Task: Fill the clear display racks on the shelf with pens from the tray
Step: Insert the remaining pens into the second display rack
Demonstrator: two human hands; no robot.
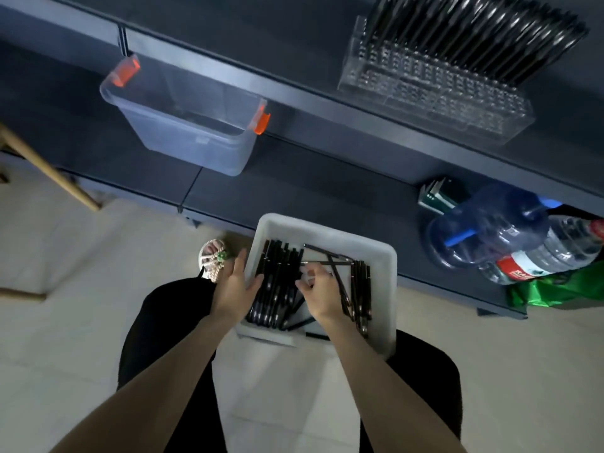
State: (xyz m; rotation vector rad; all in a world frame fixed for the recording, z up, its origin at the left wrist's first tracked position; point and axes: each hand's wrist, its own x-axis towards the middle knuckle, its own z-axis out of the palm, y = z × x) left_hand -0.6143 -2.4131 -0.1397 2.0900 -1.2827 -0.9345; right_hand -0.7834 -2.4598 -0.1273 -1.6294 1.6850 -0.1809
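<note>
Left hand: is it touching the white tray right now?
Touching. The head view shows the left hand lying flat against the left wall of the tray, with its thumb hooked over the rim.

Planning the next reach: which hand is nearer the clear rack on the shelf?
Right. The right hand is in the tray below the clear rack; the left hand is at the tray's left edge, farther off.

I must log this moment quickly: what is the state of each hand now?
Left hand: open, fingers straight, at the tray edge.
Right hand: fingers curled over the pens; a hold cannot be told.
</note>
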